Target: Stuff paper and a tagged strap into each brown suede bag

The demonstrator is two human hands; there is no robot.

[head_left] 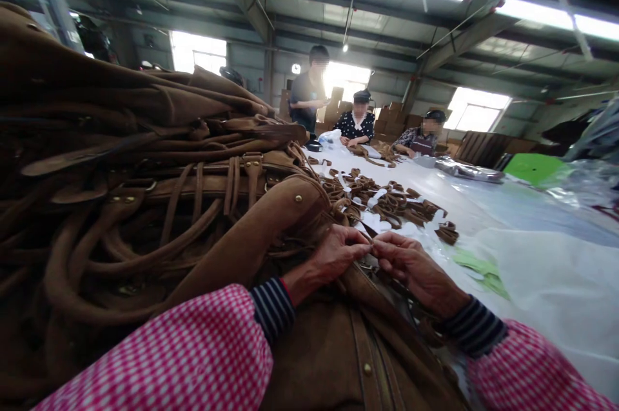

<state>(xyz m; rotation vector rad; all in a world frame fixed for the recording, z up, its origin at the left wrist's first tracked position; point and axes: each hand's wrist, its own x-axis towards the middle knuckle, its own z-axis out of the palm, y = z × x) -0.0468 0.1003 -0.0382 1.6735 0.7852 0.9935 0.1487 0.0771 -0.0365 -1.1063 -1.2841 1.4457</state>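
**A:** State hand status.

**B:** The left hand [338, 252] and right hand [412, 264] meet at the fingertips above the brown bag [314, 353]. Both appear to pinch one small piece [371, 245]; the fingers largely hide it, so its identity cannot be determined.

**A:** Locate the bag.

**B:** It lies beneath both wrists. Its zipper [369, 280] runs just below the fingertips.

**A:** State completion level.

**B:** Judged partial. Left of the brown bag, the piled bags [193, 101] carry handles [58, 272]; that fitting appears done. Beyond the brown bag, loose strap bundles [394, 208] lie on the white table [470, 206], apparently outstanding. Detail work near the zipper appears unfinished. Whether the zipper is fully closed cannot be determined.
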